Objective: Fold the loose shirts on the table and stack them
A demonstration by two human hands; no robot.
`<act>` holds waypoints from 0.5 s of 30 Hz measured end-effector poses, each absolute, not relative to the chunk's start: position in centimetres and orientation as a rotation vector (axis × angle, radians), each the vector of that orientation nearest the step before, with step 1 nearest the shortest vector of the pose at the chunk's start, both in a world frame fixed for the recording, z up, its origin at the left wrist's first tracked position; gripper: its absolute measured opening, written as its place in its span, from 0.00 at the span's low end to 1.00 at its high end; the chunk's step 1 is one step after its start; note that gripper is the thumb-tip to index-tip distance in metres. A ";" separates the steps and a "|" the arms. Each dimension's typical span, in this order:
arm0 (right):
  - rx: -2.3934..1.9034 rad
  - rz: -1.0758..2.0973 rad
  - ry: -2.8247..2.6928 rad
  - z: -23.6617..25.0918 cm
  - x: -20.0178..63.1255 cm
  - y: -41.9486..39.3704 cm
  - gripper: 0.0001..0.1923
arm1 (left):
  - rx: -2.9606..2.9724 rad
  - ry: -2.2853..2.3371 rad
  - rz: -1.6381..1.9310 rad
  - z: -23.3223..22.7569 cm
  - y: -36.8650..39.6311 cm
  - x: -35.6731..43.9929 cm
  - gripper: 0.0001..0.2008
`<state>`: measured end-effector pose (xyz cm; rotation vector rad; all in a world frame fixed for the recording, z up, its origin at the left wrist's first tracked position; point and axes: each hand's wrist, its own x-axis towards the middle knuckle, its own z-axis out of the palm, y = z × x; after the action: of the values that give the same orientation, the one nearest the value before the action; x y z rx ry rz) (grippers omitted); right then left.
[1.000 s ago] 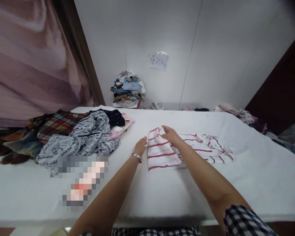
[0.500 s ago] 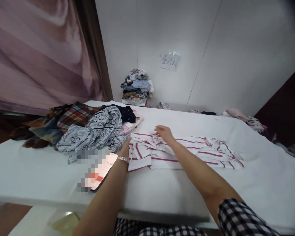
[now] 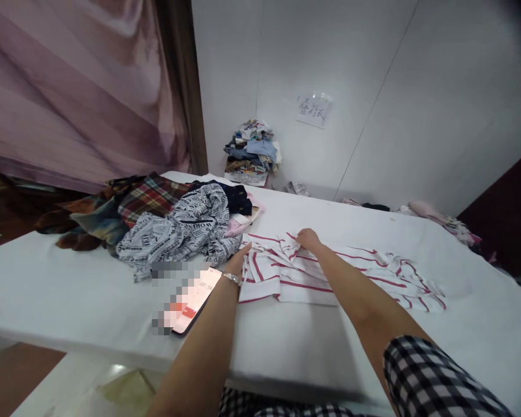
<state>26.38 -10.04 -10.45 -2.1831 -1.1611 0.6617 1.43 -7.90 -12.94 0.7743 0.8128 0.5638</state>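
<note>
One garment is in work: a striped shirt, white with red lines, lying on the white table right of centre. I judge the folding about half done. Its left part is already doubled into a flat panel with a straight near edge, while the right part trails away rumpled and unfolded toward the right. The fabric near the top of the panel is bunched and wants smoothing.

Left hand: fingers extended and close together, lying at the left edge of the shirt panel. It touches the cloth; I cannot tell whether it pinches the edge or only presses it. A bracelet sits at the wrist.

Right hand: fingers curled down onto the far side of the panel, gathering a ridge of striped fabric. I read it as closed on the cloth.

Left of the shirt lies a heap of unfolded clothes, and a phone rests near the left forearm. A folded stack stands at the far wall under a paper sign. More garments lie far right.
</note>
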 end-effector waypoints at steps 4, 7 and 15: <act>-2.008 0.724 -1.173 -8.0 24.6 -9.6 0.03 | 0.791 0.820 0.589 -13.1 -7.8 1.6 0.32; -1.768 0.939 -1.293 -6.4 22.9 -9.4 0.08 | 0.770 0.800 0.554 -13.0 -7.7 1.6 0.29; -1.761 0.758 -1.203 -8.2 22.3 -10.3 0.08 | 0.809 0.799 0.621 -12.7 -7.8 1.5 0.25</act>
<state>22.25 -10.27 -8.16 -1.7609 -1.2027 0.7578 1.53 -7.78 -12.74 0.8087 0.7990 0.6206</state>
